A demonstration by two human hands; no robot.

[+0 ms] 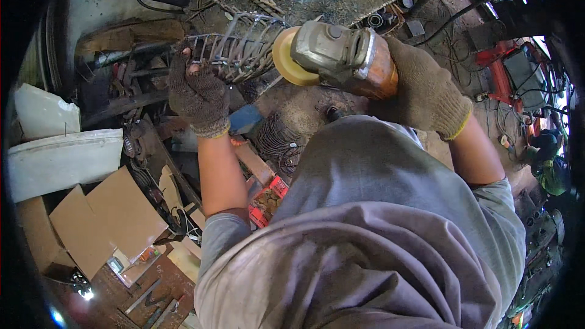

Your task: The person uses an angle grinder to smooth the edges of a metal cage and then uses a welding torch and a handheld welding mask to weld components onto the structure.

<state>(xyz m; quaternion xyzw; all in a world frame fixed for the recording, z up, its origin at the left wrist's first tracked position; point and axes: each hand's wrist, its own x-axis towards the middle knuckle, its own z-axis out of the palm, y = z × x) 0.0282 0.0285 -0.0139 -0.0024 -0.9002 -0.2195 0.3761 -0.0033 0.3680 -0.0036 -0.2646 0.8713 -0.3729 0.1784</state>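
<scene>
Above the person's lap, toward the upper middle of the view, the right hand (420, 82), in a brown knitted glove, is wrapped firmly around the orange body of an angle grinder (341, 55). The left hand (198, 94), gloved likewise, has its fingers curled closed at the left end of a metal bar frame (237, 52); some bare fingertips show through the glove. This frame lies between the left hand and the yellowish disc (294, 64) of the grinder. The disc's edge comes to the frame's right end, but I cannot tell if they touch. Below the disc, some bare ground (298, 100) shows before the grey clothing (365, 164). On the left, a wooden piece (125, 36) lies just beside the frame, so there the room is narrow.
</scene>
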